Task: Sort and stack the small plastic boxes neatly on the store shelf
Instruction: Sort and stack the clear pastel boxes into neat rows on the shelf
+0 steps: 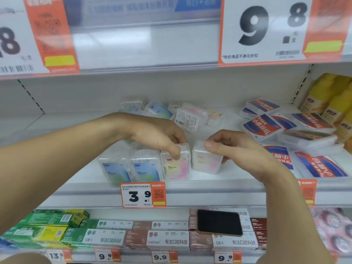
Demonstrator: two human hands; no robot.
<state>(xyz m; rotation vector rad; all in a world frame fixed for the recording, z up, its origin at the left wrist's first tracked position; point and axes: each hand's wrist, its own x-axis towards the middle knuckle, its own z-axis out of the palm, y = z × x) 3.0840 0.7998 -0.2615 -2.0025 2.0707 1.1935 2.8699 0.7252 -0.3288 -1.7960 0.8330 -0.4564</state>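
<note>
Small clear plastic boxes stand in a row near the front edge of the middle shelf [190, 180]: two with blue-green labels [114, 169] [145, 167] and one with a pink-yellow label [176, 164]. My left hand [158, 138] grips the top of that pink box, thumb on its front. My right hand [228, 144] holds another pink-label box [206, 159] just to the right, a small gap apart from the row. Several more small boxes [190, 117] lie jumbled at the back of the shelf.
Flat red-and-blue labelled clear cases [264, 126] lie in loose piles on the right of the shelf, with yellow packs [329, 100] behind them. A 3.9 price tag [142, 195] hangs on the shelf lip. Below, toothpaste cartons and a black phone [219, 221] fill the lower shelf.
</note>
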